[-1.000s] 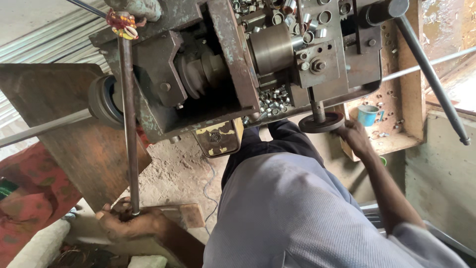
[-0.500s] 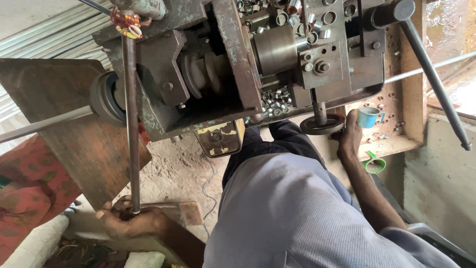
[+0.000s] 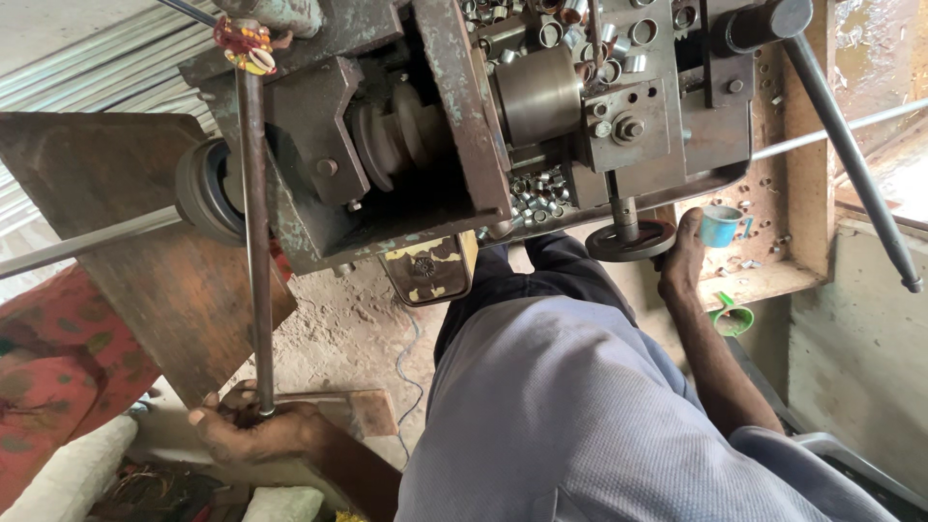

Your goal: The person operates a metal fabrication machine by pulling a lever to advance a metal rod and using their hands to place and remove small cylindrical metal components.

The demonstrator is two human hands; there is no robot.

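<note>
Head view: right hand now sliding off the handwheel, resting open beside the blue cup, gripping nothing. Left hand still closing round the lever foot, low left. Feed apparently pausing; lever staying engaged.

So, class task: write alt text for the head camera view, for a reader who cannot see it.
A person's left hand grips the lower end of a long rusty metal rod while the right hand touches a small dark round handwheel under a worn grey metal lathe-like machine, with small metal rings in its tray.
</note>
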